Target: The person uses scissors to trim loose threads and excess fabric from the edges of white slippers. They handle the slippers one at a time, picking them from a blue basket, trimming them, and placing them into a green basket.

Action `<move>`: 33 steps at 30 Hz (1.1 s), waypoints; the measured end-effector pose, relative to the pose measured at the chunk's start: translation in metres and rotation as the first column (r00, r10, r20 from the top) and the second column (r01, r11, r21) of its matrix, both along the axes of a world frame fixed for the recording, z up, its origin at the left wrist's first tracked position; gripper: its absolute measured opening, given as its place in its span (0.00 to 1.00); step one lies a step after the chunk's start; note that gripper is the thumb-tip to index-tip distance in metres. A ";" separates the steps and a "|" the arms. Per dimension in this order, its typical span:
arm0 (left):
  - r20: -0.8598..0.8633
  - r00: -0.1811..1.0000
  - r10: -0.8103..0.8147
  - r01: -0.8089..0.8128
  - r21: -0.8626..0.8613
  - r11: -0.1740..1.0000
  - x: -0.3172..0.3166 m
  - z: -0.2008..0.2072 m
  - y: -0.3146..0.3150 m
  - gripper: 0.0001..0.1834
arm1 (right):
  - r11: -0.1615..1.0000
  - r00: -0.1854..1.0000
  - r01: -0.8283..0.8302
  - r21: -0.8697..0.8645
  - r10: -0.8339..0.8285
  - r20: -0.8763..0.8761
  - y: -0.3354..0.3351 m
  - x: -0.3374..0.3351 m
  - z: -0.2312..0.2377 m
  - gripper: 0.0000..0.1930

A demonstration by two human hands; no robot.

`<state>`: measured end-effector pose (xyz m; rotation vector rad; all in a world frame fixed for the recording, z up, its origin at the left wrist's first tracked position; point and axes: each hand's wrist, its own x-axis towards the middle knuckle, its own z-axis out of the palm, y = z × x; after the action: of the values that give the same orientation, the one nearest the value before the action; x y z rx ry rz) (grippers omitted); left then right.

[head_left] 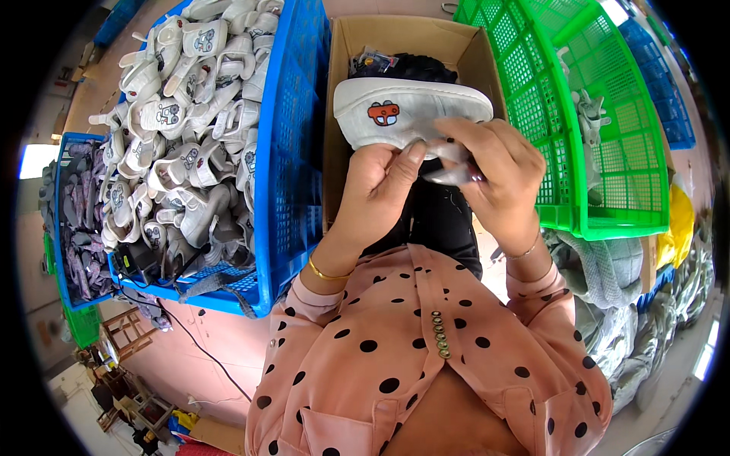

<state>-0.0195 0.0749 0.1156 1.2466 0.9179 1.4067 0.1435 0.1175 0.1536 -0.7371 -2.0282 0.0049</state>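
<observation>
A small whitish shoe [441, 104] with a red car patch lies on its side in my hands, above an open cardboard box. My left hand [380, 178] is closed on the shoe's lower edge, its thumb on top near the opening. My right hand [506, 171] is closed at the opening, its fingers bent and partly smeared by motion. A shiny grey pointed piece [449, 177] shows between its fingertips; whether it is a strap end or a small tool, I cannot make out. My fingers hide part of the shoe's opening.
On the left a blue basket [285, 152] is heaped with similar whitish shoes. The cardboard box [418, 30] holds dark items. A green basket [532, 99] with a few pale pieces stands at right. Beside the blue basket, a second blue basket holds purple-grey items [82, 220]. A cable [198, 342] runs nearby.
</observation>
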 end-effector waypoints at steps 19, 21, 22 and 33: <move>-0.221 0.968 0.122 -0.129 -0.019 0.991 -0.016 -0.012 -0.002 0.15 | 0.860 0.870 -0.073 -0.505 -0.193 -0.454 0.034 0.016 0.004 0.08; -0.226 0.966 0.123 -0.128 -0.007 0.992 -0.012 -0.014 0.001 0.14 | 0.877 0.993 0.000 -0.480 -0.058 -0.105 0.015 0.000 0.007 0.16; -0.227 0.967 0.117 -0.120 0.000 0.993 -0.010 -0.014 0.002 0.13 | 0.917 0.999 0.013 -0.399 -0.028 -0.033 0.009 -0.012 0.007 0.21; -0.311 0.926 0.214 -0.222 0.009 0.975 -0.015 -0.021 -0.005 0.13 | 0.846 0.935 0.104 -0.524 -0.263 -0.240 0.048 -0.006 -0.012 0.08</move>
<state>-0.0346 0.0695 0.0947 1.4050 1.3219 1.3841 0.1372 0.1657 0.1418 -1.1831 -1.6565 0.5284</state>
